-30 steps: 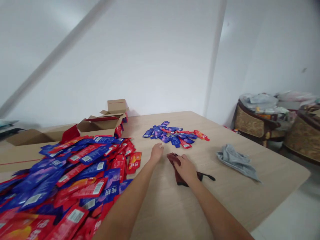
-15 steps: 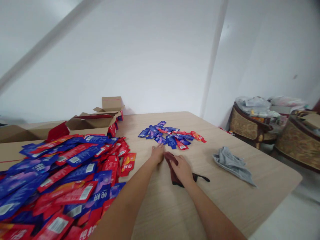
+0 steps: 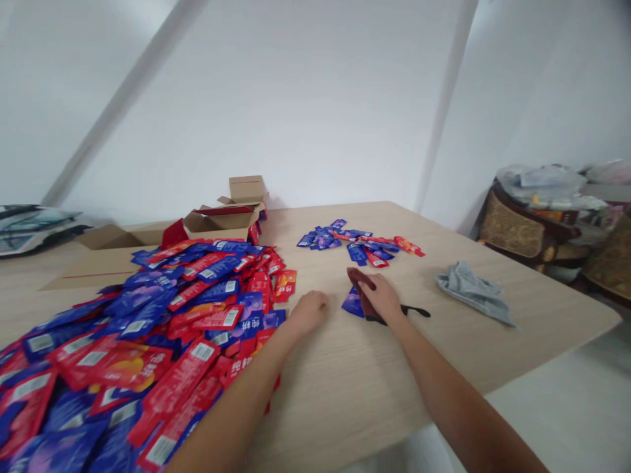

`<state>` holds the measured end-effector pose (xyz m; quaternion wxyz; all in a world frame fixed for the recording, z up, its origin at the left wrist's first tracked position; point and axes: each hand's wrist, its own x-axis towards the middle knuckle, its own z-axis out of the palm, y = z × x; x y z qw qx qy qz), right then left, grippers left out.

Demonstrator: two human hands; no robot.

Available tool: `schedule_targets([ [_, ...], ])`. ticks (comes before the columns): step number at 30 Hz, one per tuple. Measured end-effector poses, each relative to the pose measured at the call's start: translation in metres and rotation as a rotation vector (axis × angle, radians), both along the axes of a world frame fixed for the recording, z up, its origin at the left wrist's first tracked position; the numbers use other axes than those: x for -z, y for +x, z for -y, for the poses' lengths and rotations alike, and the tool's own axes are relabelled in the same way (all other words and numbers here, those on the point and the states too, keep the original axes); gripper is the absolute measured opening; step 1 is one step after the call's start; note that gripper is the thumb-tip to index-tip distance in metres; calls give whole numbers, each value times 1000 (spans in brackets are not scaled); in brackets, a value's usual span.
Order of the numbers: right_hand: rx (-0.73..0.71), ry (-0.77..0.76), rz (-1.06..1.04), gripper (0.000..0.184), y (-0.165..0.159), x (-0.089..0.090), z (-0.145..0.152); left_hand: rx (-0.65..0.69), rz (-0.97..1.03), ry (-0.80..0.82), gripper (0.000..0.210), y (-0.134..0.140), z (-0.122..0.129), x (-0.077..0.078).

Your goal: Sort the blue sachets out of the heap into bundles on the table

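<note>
My right hand (image 3: 383,299) is closed on a dark brown cloth (image 3: 369,303) with a black lower edge. A thin black strap (image 3: 417,310) sticks out to the right from under the hand. Partly covered by the cloth, a blue packet (image 3: 351,303) lies flat on the table. My left hand (image 3: 310,310) rests on the table to the left, apart from the cloth, its fingers curled in and no packet showing in them. Close to its left is the edge of a large heap of red and blue packets (image 3: 211,322).
A smaller group of packets (image 3: 320,238) lies farther back on the table (image 3: 345,394). Open cardboard boxes (image 3: 217,223) stand behind the heap. A grey cloth (image 3: 473,292) lies at the right. Beyond the table, an armchair (image 3: 513,223) has plastic bags on it.
My left hand has drawn back from the smaller packet group and curled. A blue packet now shows beside the brown cloth, still in my right hand. The view has shifted left.
</note>
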<state>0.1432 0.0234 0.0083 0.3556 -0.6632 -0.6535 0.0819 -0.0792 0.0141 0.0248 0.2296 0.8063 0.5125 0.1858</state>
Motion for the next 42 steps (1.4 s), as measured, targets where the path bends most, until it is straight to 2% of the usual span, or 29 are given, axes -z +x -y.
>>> schedule_targets([
  [2,-6,-94,106,31,-8,-1,6,-201,229,-151,12,2,-2,5],
  [4,33,-122,189,32,-15,-2,10,-317,525,-406,8,14,-2,12],
  [6,79,-119,248,33,-20,-2,13,-335,790,-632,5,34,0,19],
  [9,110,-118,284,33,-21,-1,14,-325,939,-687,4,61,4,26],
  [14,76,-135,255,34,-23,-4,17,-413,921,-536,13,76,3,34],
  [20,-158,-76,259,29,-45,-4,27,-493,892,-366,15,74,-4,41],
  [23,-99,-134,340,30,-41,-4,23,-468,937,-367,21,73,-5,42],
  [27,111,-237,435,30,-19,-6,7,-453,954,-349,26,69,-5,42],
  [29,165,-248,447,30,-10,-6,1,-430,878,-343,25,65,-5,43],
  [31,184,-239,439,31,-6,-4,-2,-369,740,-270,27,59,-4,43],
  [36,178,-236,370,35,-5,1,0,-133,270,231,51,47,4,43],
  [39,164,-231,318,34,-1,3,-1,-126,97,381,45,45,9,38],
  [42,170,-183,170,36,6,4,-4,-164,108,450,33,46,10,30],
])
